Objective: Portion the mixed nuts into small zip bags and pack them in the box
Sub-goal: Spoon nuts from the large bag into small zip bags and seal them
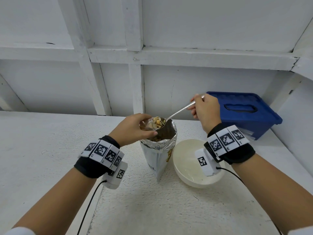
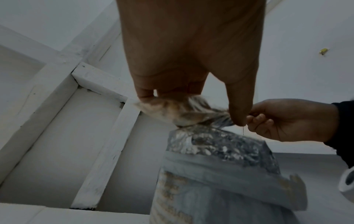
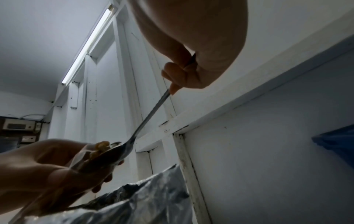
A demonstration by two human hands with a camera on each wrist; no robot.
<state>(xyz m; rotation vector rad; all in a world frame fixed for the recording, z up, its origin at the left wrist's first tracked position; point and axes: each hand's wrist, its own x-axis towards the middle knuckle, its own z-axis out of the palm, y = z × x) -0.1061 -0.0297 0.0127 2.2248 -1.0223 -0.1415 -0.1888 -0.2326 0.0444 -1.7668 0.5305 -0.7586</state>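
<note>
A foil-lined nut pouch (image 1: 159,150) stands open at the table's middle, with nuts inside. My left hand (image 1: 135,128) holds a small clear zip bag (image 1: 146,124) just over the pouch's mouth; the bag (image 2: 172,110) shows bunched between my fingers and thumb. My right hand (image 1: 203,109) grips the handle of a metal spoon (image 1: 177,113). Its bowl, heaped with mixed nuts (image 1: 157,122), sits at the small bag's opening. In the right wrist view the spoon (image 3: 149,119) slants down to the left hand (image 3: 47,174).
A white bowl (image 1: 186,173) sits right of the pouch, under my right wrist. A blue lidded plastic box (image 1: 245,112) stands at the back right against the wall. White panelled walls close the back and right side.
</note>
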